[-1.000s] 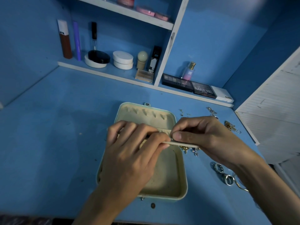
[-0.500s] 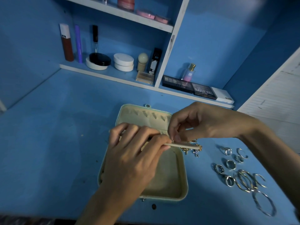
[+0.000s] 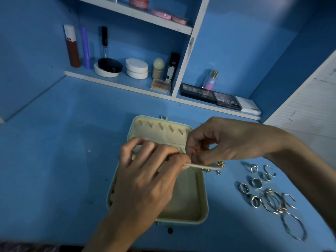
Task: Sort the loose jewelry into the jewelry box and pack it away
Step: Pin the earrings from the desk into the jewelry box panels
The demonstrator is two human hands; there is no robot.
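A pale green jewelry box [image 3: 203, 193] with a cream lining lies open on the blue desk. My left hand [image 3: 145, 180] is over the box and pinches the left end of a thin cream flap [image 3: 203, 166] at the box's right edge. My right hand [image 3: 225, 142] meets it from the right, its fingertips pinched at the same flap. Small gold pieces [image 3: 221, 164] lie just right of the flap. Several silver rings [image 3: 256, 182], stacked bangles [image 3: 272, 200] and a large thin bangle [image 3: 293, 227] lie loose on the desk to the right.
A low shelf at the back holds cosmetics: a brown bottle [image 3: 71, 46], round compacts [image 3: 136, 68], eyeshadow palettes [image 3: 211, 96] and a perfume bottle [image 3: 211, 80]. A white slatted panel [image 3: 309, 110] stands at the right. A small dark spot [image 3: 170, 230] sits in front of the box.
My right hand has lifted off the desk and swung up over the flap, uncovering the rings and bangles on the right. My left hand has kept its pinch.
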